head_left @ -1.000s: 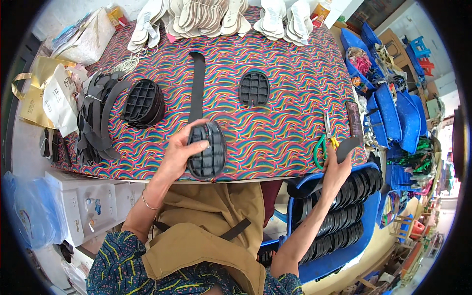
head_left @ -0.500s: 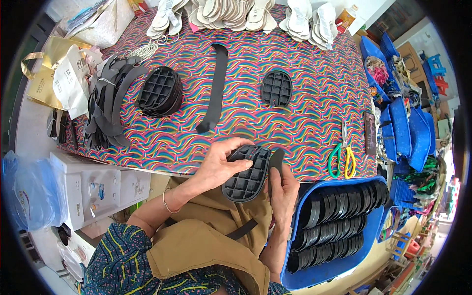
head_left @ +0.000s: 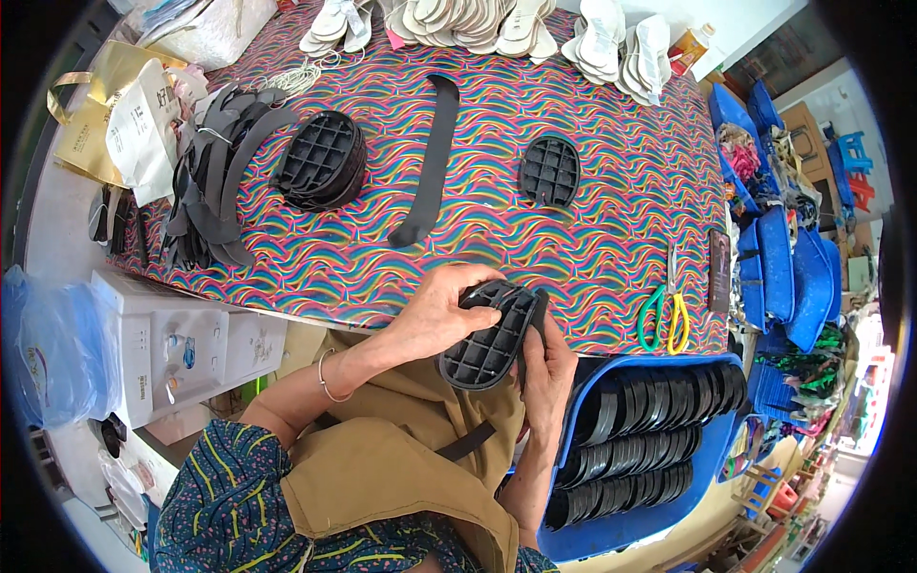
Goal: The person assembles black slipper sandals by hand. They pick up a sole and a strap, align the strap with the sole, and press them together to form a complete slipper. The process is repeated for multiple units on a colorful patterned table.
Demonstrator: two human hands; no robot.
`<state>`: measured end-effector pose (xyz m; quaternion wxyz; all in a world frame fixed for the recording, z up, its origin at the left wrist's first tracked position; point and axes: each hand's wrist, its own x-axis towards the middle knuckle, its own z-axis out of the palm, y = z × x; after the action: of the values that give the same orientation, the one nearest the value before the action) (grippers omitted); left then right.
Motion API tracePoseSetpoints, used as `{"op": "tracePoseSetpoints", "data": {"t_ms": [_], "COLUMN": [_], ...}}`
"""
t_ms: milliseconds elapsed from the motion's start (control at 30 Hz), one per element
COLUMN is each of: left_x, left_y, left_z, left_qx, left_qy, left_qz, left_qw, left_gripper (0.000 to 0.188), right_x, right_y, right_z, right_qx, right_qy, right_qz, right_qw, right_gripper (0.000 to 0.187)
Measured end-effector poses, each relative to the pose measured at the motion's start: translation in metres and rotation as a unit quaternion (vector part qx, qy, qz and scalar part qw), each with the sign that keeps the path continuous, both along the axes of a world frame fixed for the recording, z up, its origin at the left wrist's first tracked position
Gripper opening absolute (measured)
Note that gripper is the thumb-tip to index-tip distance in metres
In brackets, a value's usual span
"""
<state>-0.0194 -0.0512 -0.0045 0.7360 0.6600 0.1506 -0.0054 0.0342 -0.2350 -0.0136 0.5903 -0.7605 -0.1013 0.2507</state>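
Observation:
My left hand (head_left: 447, 310) grips a black shoe heel (head_left: 489, 346), its hollow grid side facing up and my thumb lying over the grid. At the heel's right edge, my right hand (head_left: 548, 368) pinches a dark strip (head_left: 540, 310) against the side wall. Part of that strip is hidden behind the fingers. Beyond my hands, another long dark strip (head_left: 433, 158) lies flat on the patterned tablecloth. A single heel (head_left: 550, 172) rests to its right, and a stack of heels (head_left: 322, 160) stands to its left.
A pile of dark strips (head_left: 215, 181) lies at the table's left. Scissors (head_left: 672, 306) with green and yellow handles are on the right. Below them, a blue bin (head_left: 712, 468) holds rows of black heels. White insole bundles (head_left: 458, 21) line the far edge.
The strip now sits closer against the heel's side, where before its end stood up away from it. The heel has tilted slightly in my hands, and the view has shifted a little.

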Motion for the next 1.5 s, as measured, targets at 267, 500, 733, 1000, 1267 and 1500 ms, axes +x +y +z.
{"op": "tracePoseSetpoints", "data": {"t_ms": [267, 500, 733, 1000, 1267, 1500], "left_x": [0.004, 0.015, 0.025, 0.034, 0.032, 0.028], "left_y": [0.001, -0.002, -0.01, -0.011, -0.017, -0.026], "left_z": [-0.003, 0.003, 0.007, 0.02, 0.034, 0.037], "left_qx": [-0.008, 0.034, -0.011, 0.022, 0.044, 0.068], "left_qy": [0.009, -0.001, -0.047, -0.066, -0.079, -0.122], "left_qz": [-0.01, 0.005, 0.073, 0.086, 0.106, 0.139], "left_qw": [1.0, 0.999, 0.996, 0.994, 0.99, 0.98], "left_gripper": [0.038, 0.03, 0.029, 0.028, 0.029, 0.028], "right_x": [0.0, 0.007, -0.013, -0.039, -0.049, -0.052], "right_y": [0.0, -0.007, -0.016, -0.016, -0.016, -0.01], "right_z": [0.003, -0.001, 0.012, 0.02, 0.015, 0.015], "right_qx": [-0.035, -0.079, -0.104, -0.073, 0.003, 0.015], "right_qy": [-0.04, -0.178, -0.176, -0.136, -0.097, -0.082], "right_qz": [0.009, 0.069, 0.058, -0.014, -0.048, -0.065], "right_qw": [0.999, 0.978, 0.977, 0.988, 0.994, 0.994], "right_gripper": [0.034, 0.037, 0.031, 0.025, 0.025, 0.026]}}
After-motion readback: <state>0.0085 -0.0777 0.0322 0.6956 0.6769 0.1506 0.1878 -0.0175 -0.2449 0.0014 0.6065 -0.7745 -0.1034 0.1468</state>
